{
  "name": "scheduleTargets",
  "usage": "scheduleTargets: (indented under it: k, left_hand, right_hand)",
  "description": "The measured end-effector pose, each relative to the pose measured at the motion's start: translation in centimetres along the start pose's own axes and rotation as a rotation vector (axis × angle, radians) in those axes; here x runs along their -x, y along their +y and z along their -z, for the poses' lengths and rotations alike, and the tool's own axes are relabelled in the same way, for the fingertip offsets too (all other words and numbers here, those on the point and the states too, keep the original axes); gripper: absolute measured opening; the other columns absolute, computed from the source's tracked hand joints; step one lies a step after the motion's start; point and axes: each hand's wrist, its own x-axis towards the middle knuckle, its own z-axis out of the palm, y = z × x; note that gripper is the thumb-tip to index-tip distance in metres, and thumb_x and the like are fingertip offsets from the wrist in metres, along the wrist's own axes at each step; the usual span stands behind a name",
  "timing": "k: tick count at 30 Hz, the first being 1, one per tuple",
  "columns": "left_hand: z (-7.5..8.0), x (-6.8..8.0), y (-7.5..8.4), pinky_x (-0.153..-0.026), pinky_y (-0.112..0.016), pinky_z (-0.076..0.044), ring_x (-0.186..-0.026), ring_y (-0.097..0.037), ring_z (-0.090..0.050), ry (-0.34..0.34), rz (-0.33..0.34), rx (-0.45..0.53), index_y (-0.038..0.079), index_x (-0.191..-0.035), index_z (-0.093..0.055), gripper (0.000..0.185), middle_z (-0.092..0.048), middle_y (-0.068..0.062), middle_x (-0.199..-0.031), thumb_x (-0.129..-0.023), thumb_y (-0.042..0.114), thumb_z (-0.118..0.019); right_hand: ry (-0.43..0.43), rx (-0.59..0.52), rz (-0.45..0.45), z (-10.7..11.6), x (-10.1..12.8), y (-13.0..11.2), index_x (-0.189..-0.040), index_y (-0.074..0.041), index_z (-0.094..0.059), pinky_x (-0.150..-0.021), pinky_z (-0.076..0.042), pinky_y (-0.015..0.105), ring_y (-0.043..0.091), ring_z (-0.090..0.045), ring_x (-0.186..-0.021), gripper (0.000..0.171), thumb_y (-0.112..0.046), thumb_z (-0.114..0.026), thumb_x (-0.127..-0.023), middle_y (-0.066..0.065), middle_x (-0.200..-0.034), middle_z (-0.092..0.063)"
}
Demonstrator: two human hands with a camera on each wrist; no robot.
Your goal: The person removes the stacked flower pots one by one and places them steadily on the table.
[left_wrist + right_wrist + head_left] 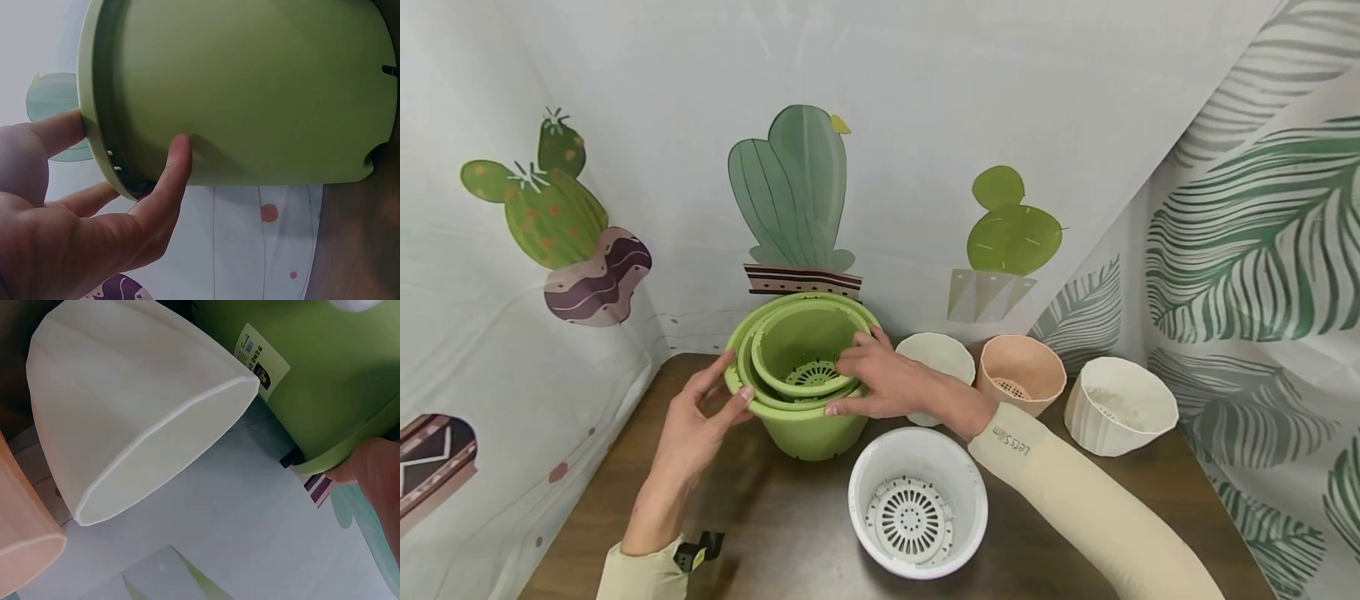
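Note:
A stack of three nested green pots [805, 417] stands at the back of the brown table [760, 517]. My left hand [736, 379] holds the outer pot's rim on its left side. In the left wrist view its thumb [178, 156] presses the green wall [262, 87] and a finger lies on the rim. From the right, my right hand [842, 382] grips the stack, fingers over the innermost pot's rim [797, 346] and thumb on the outer rim. One fingertip [375, 469] shows under the green rim [337, 456] in the right wrist view.
A white pot [917, 500] with a drain grid stands at the front centre. A cream pot [936, 354] [125, 419], a peach pot [1021, 371] and a white ribbed pot [1120, 404] line the back right. Printed cloth backdrops close in the left, back and right sides.

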Motion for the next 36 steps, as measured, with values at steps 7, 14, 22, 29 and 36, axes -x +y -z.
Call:
scheduleTargets:
  k: [7, 14, 22, 29, 36]
  left_hand:
    - [-0.03, -0.10, 0.02, -0.088, -0.036, -0.062, -0.126, -0.017, -0.059, 0.006, 0.006, 0.004, 0.012, -0.162, -0.044, 0.068, -0.044, -0.014, -0.151, -0.101, 0.010, -0.074]
    - [-0.06, -0.11, 0.04, -0.088, -0.037, -0.062, -0.124, -0.016, -0.061, 0.009, 0.007, -0.019, 0.013, -0.162, -0.045, 0.068, -0.045, -0.014, -0.151, -0.101, 0.011, -0.074]
    - [-0.10, -0.03, 0.05, -0.086, -0.034, -0.063, -0.121, -0.010, -0.062, 0.016, 0.008, -0.032, 0.013, -0.162, -0.045, 0.068, -0.045, -0.014, -0.151, -0.101, 0.012, -0.075]
    - [-0.04, 0.04, 0.08, -0.085, -0.032, -0.063, -0.118, -0.005, -0.063, 0.020, 0.007, -0.033, 0.012, -0.162, -0.045, 0.069, -0.046, -0.015, -0.152, -0.100, 0.011, -0.075]
    - [-0.06, 0.02, 0.14, -0.086, -0.033, -0.063, -0.122, -0.012, -0.062, 0.015, 0.012, -0.030, 0.013, -0.162, -0.044, 0.069, -0.045, -0.014, -0.153, -0.100, 0.012, -0.075]
  right_hand:
    - [0.063, -0.009, 0.030, -0.11, -0.05, 0.11, -0.091, -0.016, -0.067, -0.109, -0.034, 0.053, 0.018, -0.043, -0.097, 0.040, -0.052, -0.082, -0.090, -0.008, -0.084, -0.056]
    - [0.126, -0.033, 0.084, -0.30, -0.18, 0.35, -0.080, -0.014, -0.062, -0.084, -0.033, 0.034, 0.017, -0.037, -0.085, 0.045, -0.052, -0.085, -0.088, -0.001, -0.074, -0.053]
    - [0.136, -0.053, 0.086, -0.22, -0.34, 0.52, -0.079, -0.010, -0.061, -0.085, -0.034, 0.033, 0.016, -0.041, -0.081, 0.039, -0.040, -0.082, -0.095, 0.006, -0.070, -0.055]
    - [0.180, -0.052, 0.076, -0.39, -0.46, 0.62, -0.075, -0.013, -0.058, -0.083, -0.037, 0.032, 0.019, -0.042, -0.084, 0.037, -0.032, -0.082, -0.096, -0.003, -0.069, -0.048]
    - [0.249, -0.043, 0.078, 0.00, -0.57, 0.47, -0.074, -0.012, -0.058, -0.082, -0.035, 0.034, 0.018, -0.041, -0.079, 0.033, -0.023, -0.082, -0.095, 0.002, -0.071, -0.058]
